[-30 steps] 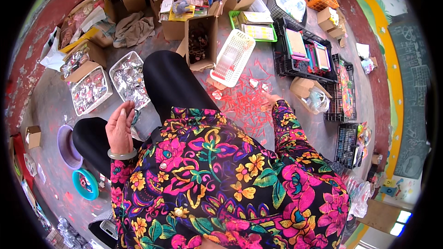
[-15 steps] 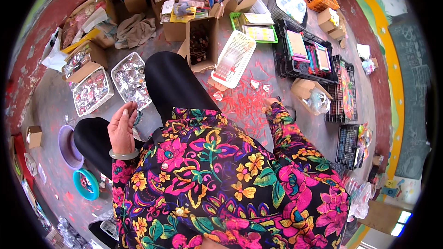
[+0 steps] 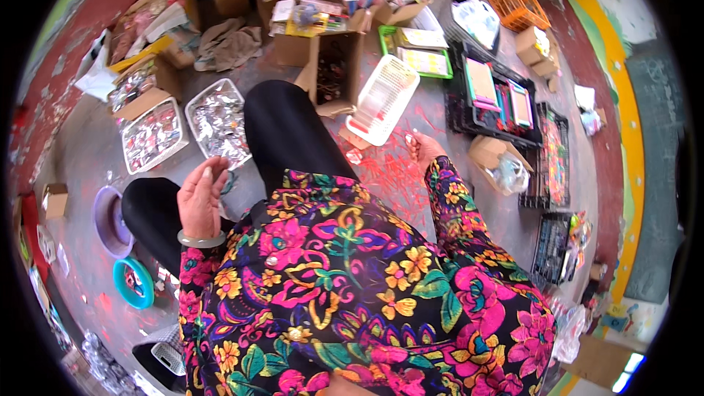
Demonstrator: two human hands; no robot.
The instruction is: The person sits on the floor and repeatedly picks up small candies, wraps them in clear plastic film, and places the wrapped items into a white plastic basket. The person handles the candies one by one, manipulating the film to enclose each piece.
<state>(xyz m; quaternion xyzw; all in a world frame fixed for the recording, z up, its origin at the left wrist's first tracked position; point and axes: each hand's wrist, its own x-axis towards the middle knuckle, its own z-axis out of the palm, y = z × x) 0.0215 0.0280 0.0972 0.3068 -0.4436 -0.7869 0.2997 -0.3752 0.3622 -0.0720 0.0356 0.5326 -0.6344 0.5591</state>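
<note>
My left hand, with a pale bangle at its wrist, is raised over my bent leg. Its fingers are pressed together; whatever they hold, if anything, is hidden. Just beside the fingertips shows a small dark-green thing. Out ahead, my right hand hovers at the red strips strewn over the floor, fingers bent into a pinch. A tiny white bit shows at its fingertips, too small to name. Close by on the left stands a white plastic basket with some red strips in it.
Two white trays of small wrapped items lie to the left, near a purple basin and a turquoise basin. Cardboard boxes line the far side. Black crates and an orange crate stand right.
My right hand has come forward from beside my sleeve to the strewn red strips, its fingers now in sight. The left hand stays nearly in place. The whole view has shifted slightly.
</note>
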